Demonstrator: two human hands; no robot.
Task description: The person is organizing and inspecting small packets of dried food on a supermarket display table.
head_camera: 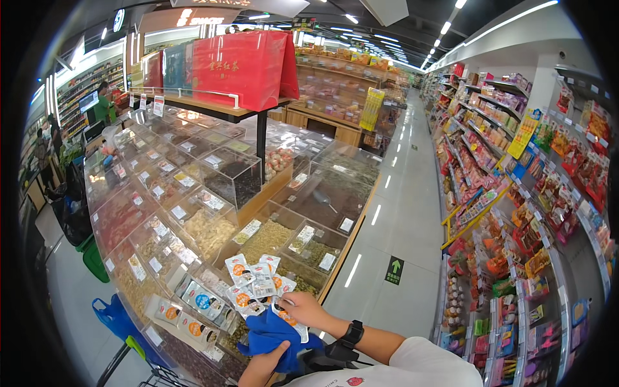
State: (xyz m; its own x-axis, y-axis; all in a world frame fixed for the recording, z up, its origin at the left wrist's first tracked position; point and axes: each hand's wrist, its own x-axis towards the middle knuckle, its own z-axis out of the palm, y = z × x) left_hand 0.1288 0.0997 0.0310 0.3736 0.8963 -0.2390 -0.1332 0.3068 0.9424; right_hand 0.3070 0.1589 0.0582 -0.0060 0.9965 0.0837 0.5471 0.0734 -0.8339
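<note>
My left hand (269, 360) grips a bunched blue cloth (276, 334) at the bottom centre. Just above it, my right hand (303, 308) pinches a small white food packet (284, 315) with an orange print, partly hidden by my fingers and the cloth. Beyond both hands, several similar packets (263, 280) lie in a loose pile on top of the clear bulk bins. To the left stands a clear holder with blue-printed packets (203, 301). Nearer me is another holder with orange-printed packets (179, 321).
Clear lidded bins (271, 237) of dried goods fill the sloping display. A red gift box (237, 67) stands on a raised shelf above. A shopping cart (128, 358) is at lower left. Packed snack shelves (522, 232) line the aisle (375, 251) on the right. A person in green (100, 104) is far left.
</note>
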